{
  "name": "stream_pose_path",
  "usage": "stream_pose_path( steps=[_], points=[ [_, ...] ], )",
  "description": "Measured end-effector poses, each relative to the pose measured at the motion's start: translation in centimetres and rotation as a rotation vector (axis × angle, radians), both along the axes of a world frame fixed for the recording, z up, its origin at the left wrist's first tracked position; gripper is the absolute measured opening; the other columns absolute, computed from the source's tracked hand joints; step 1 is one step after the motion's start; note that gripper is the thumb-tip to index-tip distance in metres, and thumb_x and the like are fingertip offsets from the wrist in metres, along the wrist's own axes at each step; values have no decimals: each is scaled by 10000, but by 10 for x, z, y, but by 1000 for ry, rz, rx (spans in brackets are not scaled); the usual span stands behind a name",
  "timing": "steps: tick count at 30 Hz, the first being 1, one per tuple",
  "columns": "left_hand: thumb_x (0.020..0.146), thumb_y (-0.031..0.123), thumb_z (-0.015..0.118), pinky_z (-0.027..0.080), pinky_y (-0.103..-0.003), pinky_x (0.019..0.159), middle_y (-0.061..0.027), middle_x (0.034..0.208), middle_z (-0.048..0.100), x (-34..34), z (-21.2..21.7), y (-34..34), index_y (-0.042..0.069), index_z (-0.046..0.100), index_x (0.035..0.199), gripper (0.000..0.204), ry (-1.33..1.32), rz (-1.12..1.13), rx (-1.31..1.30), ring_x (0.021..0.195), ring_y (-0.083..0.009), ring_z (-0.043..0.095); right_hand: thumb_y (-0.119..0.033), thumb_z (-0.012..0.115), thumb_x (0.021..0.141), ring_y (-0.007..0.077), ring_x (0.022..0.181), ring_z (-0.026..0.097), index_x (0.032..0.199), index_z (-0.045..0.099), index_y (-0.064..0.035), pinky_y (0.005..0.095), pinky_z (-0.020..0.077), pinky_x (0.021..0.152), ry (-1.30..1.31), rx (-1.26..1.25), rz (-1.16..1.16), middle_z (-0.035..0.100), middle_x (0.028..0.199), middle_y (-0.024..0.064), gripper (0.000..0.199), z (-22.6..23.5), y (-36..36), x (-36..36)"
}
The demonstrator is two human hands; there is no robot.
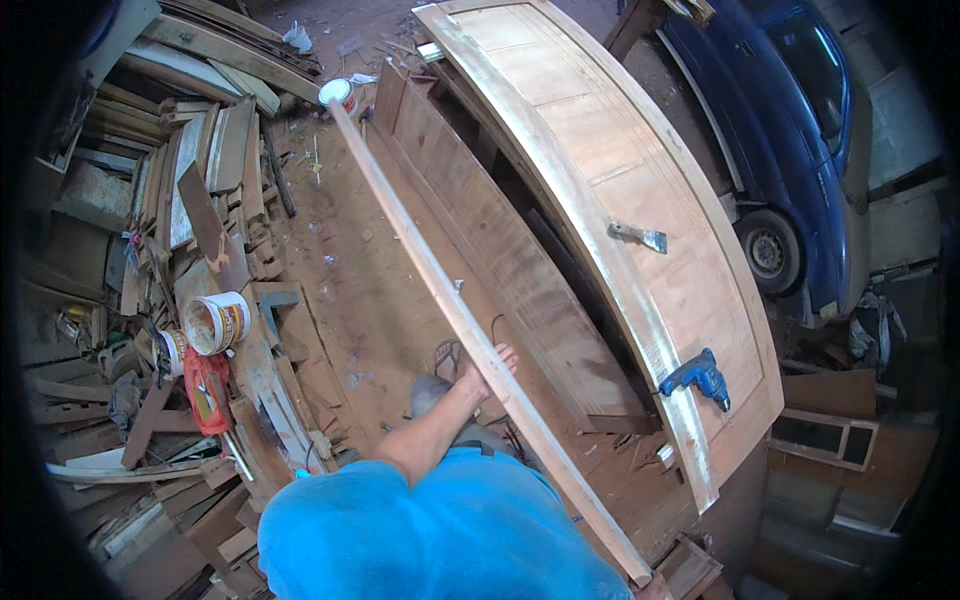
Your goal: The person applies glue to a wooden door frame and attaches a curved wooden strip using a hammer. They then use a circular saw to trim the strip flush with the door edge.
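Observation:
A long, narrow wooden batten (420, 236) slants across the view from the far left to the lower right. My left hand (479, 378) is wrapped around its middle from beneath, with fingertips showing past its right side. I do not see my right hand. On the right, a panelled wooden door (560, 110) lies flat on a support. A scraper (638, 237) rests on the door, its blade toward the right. Nearer to me, a blue power drill (698, 379) lies on the same door.
Stacked wood offcuts (215, 150) fill the left side. Among them stand a white bucket (218, 322) and a red tool or container (206, 390). Another white bucket (338, 94) sits by the batten's far end. A brown board (480, 240) lies alongside the door. A blue car (770, 150) is parked beyond.

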State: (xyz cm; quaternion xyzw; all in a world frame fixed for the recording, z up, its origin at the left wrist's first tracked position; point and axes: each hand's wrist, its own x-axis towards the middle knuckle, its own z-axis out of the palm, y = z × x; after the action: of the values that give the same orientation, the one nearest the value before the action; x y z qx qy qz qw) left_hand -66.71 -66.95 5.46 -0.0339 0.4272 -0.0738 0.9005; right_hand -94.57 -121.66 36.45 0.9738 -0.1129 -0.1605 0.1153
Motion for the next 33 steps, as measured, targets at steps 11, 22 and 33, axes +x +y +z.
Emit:
stream_pose_path(
  steps=[11, 22, 33],
  points=[
    [830, 904, 80, 544, -477, 741, -151, 820, 625, 78, 60, -9, 64, 579, 1071, 1007, 9, -241, 322, 760, -308, 628, -505, 688, 862, 426, 753, 707, 1151, 680, -90, 515, 565, 659, 361, 21, -254, 713, 808, 220, 506, -93, -55, -74],
    [881, 859, 139, 551, -527, 867, -171, 1061, 663, 32, 53, 34, 102, 569, 1279, 958, 193, -245, 453, 955, -329, 665, -572, 797, 699, 408, 722, 691, 987, 685, -28, 495, 543, 646, -22, 281, 37, 681, 748, 219, 626, -98, 93, -4],
    [907, 829, 132, 314, -570, 1152, -186, 1543, 362, 87, 16, 50, 90, 266, 1561, 996, -10, -221, 302, 1407, -355, 372, -621, 861, 611, 434, 667, 670, 885, 601, -34, 495, 529, 581, -14, 251, 80, 659, 697, 209, 698, -108, 175, 120]
  ],
)
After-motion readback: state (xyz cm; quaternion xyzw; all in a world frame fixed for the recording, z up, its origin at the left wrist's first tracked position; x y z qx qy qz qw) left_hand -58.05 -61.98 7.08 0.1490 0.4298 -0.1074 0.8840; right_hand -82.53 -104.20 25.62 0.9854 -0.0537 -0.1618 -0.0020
